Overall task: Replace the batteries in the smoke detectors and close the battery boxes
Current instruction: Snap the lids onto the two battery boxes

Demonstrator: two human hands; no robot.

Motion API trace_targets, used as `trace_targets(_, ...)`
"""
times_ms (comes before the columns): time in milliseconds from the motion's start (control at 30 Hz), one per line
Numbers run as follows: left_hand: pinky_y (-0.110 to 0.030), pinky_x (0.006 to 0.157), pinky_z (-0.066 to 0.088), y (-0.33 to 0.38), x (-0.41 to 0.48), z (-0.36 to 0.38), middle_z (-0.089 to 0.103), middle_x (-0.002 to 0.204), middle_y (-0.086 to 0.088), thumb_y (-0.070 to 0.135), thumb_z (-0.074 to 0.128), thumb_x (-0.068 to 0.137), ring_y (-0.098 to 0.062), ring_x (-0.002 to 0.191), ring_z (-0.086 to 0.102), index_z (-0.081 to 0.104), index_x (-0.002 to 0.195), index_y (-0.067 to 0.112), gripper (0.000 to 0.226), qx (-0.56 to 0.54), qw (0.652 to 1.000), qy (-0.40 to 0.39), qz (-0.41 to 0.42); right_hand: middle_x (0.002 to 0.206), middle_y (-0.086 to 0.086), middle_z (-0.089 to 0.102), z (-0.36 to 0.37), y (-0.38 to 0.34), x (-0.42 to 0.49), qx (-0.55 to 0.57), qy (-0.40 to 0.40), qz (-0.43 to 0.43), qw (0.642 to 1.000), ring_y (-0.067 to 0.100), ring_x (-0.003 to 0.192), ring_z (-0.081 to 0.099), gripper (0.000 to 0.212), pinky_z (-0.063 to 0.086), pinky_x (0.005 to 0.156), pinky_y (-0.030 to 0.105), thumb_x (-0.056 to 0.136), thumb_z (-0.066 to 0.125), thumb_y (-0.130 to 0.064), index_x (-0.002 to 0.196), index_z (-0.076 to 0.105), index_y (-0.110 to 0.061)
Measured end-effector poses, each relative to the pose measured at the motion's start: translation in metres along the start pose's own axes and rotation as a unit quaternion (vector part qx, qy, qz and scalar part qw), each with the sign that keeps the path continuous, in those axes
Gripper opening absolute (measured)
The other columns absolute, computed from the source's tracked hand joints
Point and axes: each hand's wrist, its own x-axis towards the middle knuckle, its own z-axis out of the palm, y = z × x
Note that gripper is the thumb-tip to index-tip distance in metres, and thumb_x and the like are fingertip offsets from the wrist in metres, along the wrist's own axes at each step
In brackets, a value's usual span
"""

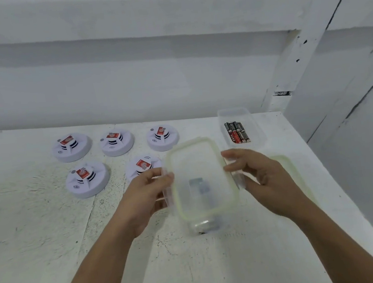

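Here, left hand (145,192) and right hand (264,176) — fingers (231,155) tight on lid (197,163) over clear box (204,227); batteries (236,132) in far box (226,113)

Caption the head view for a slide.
Left hand and right hand hold a clear lid over a clear box, beside five smoke detectors and spare batteries.

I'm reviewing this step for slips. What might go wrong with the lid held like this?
1. The lid is held only by its side edges, between left hand and right hand, over the clear box; it might slip or seat crooked.
2. The left hand is close to the nearest smoke detector and might nudge it.
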Motion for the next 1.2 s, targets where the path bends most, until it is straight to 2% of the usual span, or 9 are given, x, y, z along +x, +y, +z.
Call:
trace_targets(133, -0.029, 0.059, 0.057, -0.019, -0.004, 0.001, 0.057, 0.086, -0.014, 0.017, 0.068, 0.086, -0.018, 0.072, 0.063, 0.068, 0.106, 0.014, 0.020, 0.046, 0.998, 0.028, 0.014, 0.119, -0.008, 0.066, 0.007, 0.009, -0.016, 0.104, 0.002, 0.115, 0.988, 0.006, 0.113, 0.061, 0.062, 0.048, 0.091, 0.018, 0.072, 0.042, 0.030, 0.093, 0.076, -0.018)
trace_targets(267, -0.026, 0.052, 0.053, -0.029, -0.005, 0.004, 0.051, 0.077, -0.008, 0.019, 0.072, 0.084, -0.013, 0.062, 0.060, 0.066, 0.108, 0.019, 0.025, 0.071, 0.995, 0.060, 0.026, 0.112, -0.001, 0.069, 0.012, 0.011, -0.019, 0.158, 0.041, 0.183, 0.970, 0.013, 0.096, 0.067, 0.037, 0.054, 0.084, 0.026, 0.070, 0.051, 0.008, 0.091, 0.075, -0.009)
trace_targets(367, -0.024, 0.049, 0.051, -0.034, -0.007, 0.009, 0.051, 0.075, -0.006, 0.019, 0.070, 0.086, -0.009, 0.057, 0.061, 0.065, 0.103, 0.019, 0.018, 0.080, 0.994, 0.063, 0.037, 0.112, -0.004, 0.064, 0.022, 0.013, -0.018, 0.103, 0.063, 0.206, 0.971, 0.007, 0.092, 0.065, 0.016, 0.054, 0.079, 0.022, 0.084, 0.068, -0.005, 0.091, 0.075, -0.017)
trace_targets(467, -0.029, 0.052, 0.054, -0.037, -0.005, 0.010, 0.055, 0.077, -0.006, 0.021, 0.067, 0.088, -0.012, 0.060, 0.062, 0.065, 0.106, 0.019, 0.018, 0.076, 0.994, 0.069, 0.037, 0.110, -0.005, 0.058, 0.032, 0.015, -0.019, 0.070, 0.070, 0.223, 0.970, 0.003, 0.086, 0.061, 0.015, 0.051, 0.073, 0.018, 0.080, 0.074, -0.016, 0.092, 0.073, -0.025)
trace_targets(667, -0.030, 0.054, 0.054, -0.038, -0.004, 0.009, 0.062, 0.081, -0.006, 0.020, 0.064, 0.090, -0.017, 0.066, 0.066, 0.065, 0.109, 0.020, 0.019, 0.072, 0.994, 0.072, 0.035, 0.112, -0.009, 0.053, 0.041, 0.013, -0.021, 0.059, 0.071, 0.238, 0.967, -0.004, 0.090, 0.056, 0.026, 0.053, 0.074, 0.016, 0.076, 0.078, -0.019, 0.096, 0.068, -0.033)
trace_targets(833, -0.028, 0.054, 0.054, -0.042, -0.006, 0.010, 0.061, 0.078, -0.003, 0.020, 0.068, 0.087, -0.015, 0.069, 0.064, 0.053, 0.127, 0.028, 0.043, 0.070, 0.992, 0.097, 0.043, 0.117, -0.011, 0.056, 0.043, 0.013, -0.020, 0.085, 0.069, 0.282, 0.953, 0.004, 0.099, 0.060, 0.038, 0.056, 0.083, 0.030, 0.076, 0.078, -0.022, 0.106, 0.063, -0.038)
trace_targets(1000, -0.023, 0.052, 0.052, -0.043, -0.010, 0.013, 0.063, 0.098, -0.004, 0.019, 0.080, 0.074, -0.019, 0.073, 0.066, 0.050, 0.123, 0.032, 0.058, 0.081, 0.990, 0.106, 0.045, 0.118, -0.010, 0.057, 0.044, 0.012, -0.020, 0.090, 0.070, 0.297, 0.948, 0.007, 0.100, 0.061, 0.041, 0.050, 0.075, 0.018, 0.077, 0.077, -0.023, 0.109, 0.059, -0.041)
trace_targets(1067, -0.020, 0.052, 0.050, -0.047, -0.012, 0.017, 0.061, 0.102, 0.001, 0.019, 0.080, 0.074, -0.016, 0.075, 0.065, 0.051, 0.117, 0.031, 0.053, 0.091, 0.986, 0.129, 0.053, 0.118, -0.007, 0.059, 0.046, 0.013, -0.022, 0.104, 0.072, 0.301, 0.945, 0.010, 0.102, 0.063, 0.041, 0.053, 0.080, 0.025, 0.077, 0.077, -0.025, 0.109, 0.058, -0.043)
trace_targets(1200, -0.023, 0.068, 0.046, -0.056, -0.014, 0.020, 0.062, 0.103, 0.008, 0.028, 0.079, 0.075, -0.009, 0.088, 0.063, 0.061, 0.110, 0.030, 0.039, 0.168, 0.965, 0.181, 0.088, 0.118, -0.010, 0.061, 0.051, 0.014, -0.026, 0.108, 0.089, 0.300, 0.943, 0.011, 0.102, 0.064, 0.041, 0.056, 0.085, 0.035, 0.079, 0.075, -0.026, 0.112, 0.058, -0.043)
